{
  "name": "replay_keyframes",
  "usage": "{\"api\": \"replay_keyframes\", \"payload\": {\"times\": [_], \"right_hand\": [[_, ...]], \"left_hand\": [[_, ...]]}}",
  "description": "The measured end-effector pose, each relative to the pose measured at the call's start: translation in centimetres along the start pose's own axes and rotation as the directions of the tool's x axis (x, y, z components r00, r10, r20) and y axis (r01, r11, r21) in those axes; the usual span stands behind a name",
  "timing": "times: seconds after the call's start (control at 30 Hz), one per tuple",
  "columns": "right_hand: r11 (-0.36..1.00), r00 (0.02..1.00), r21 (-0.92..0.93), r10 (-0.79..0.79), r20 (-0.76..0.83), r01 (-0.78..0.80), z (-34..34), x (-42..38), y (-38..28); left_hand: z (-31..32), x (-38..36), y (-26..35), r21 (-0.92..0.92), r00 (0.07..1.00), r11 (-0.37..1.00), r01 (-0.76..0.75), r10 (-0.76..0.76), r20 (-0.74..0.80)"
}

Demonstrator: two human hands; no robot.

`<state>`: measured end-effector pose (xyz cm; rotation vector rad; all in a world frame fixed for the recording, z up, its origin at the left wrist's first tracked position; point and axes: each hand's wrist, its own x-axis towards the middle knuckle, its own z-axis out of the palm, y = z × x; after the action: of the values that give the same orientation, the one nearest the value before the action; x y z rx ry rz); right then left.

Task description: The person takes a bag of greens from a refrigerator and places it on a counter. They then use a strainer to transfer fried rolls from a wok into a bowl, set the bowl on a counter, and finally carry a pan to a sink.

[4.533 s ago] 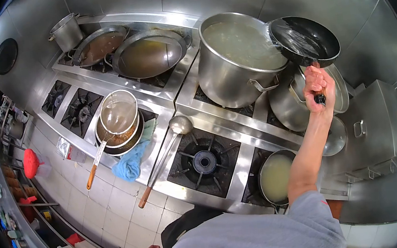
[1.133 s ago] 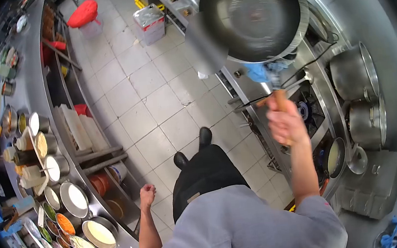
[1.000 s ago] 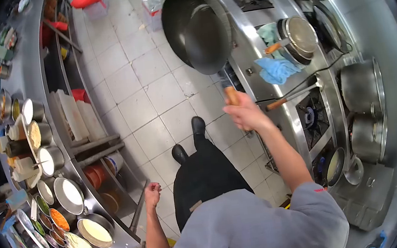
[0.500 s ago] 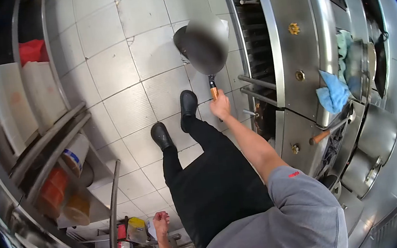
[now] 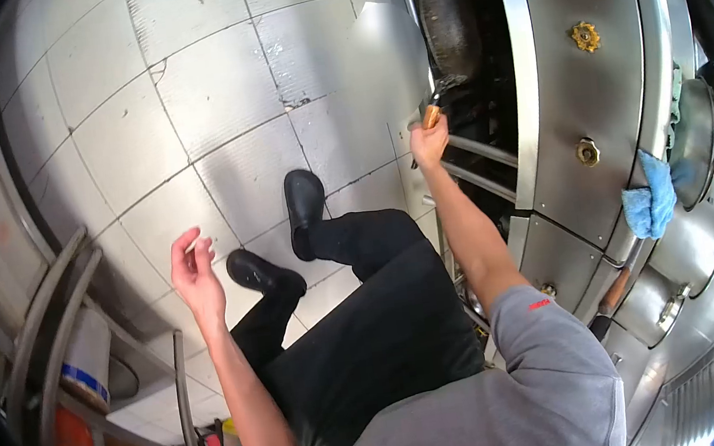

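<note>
Right hand (image 5: 429,141): reaching out at one o'clock; fingers clamping around the wooden handle (image 5: 432,115) of a dark pan (image 5: 447,23)
Pan: sitting at twelve o'clock, going into the dark shelf space under the steel range (image 5: 573,66); bowl partly hidden in shadow
Left hand (image 5: 195,277): hanging in the air at nine o'clock over the tiled floor (image 5: 210,90); fingers apart, gripping nothing
Blue cloth (image 5: 651,198): draping over the range edge at three o'clock
Black shoes (image 5: 304,209): standing on the floor between the two hands

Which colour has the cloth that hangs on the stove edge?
Light blue; the cloth shows best in the head view.
</note>
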<state>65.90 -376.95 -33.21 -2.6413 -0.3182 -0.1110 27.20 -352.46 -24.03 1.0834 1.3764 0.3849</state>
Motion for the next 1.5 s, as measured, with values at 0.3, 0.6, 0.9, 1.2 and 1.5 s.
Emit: {"api": "replay_keyframes", "payload": {"times": [0.3,0.6,0.9,1.2,1.5], "right_hand": [[0.907,0.919,-0.295,0.192,-0.345,-0.300,0.6,12.3,11.3],[0.742,0.712,-0.070,0.606,-0.356,-0.666,-1.1,18.5,16.4],[0.637,0.636,0.078,0.771,-0.044,-0.767,1.5,23.7,26.8],[0.652,0.672,-0.180,0.734,-0.095,-0.737,4.6,22.2,28.1],[0.517,0.566,0.282,0.813,0.133,-0.808,3.6,21.2,25.5]], "left_hand": [[6.1,11.0,-4.0,0.294,0.975,0.940,-0.172,0.119,0.187],[7.1,17.7,-3.8,0.506,0.900,0.745,-0.435,0.342,0.271],[8.0,16.8,-3.6,0.582,0.851,0.622,-0.524,0.412,0.327],[9.0,16.8,-5.2,0.639,0.841,0.547,-0.541,0.365,0.399],[10.4,17.6,-6.6,0.636,0.794,0.476,-0.607,0.367,0.484]]}}
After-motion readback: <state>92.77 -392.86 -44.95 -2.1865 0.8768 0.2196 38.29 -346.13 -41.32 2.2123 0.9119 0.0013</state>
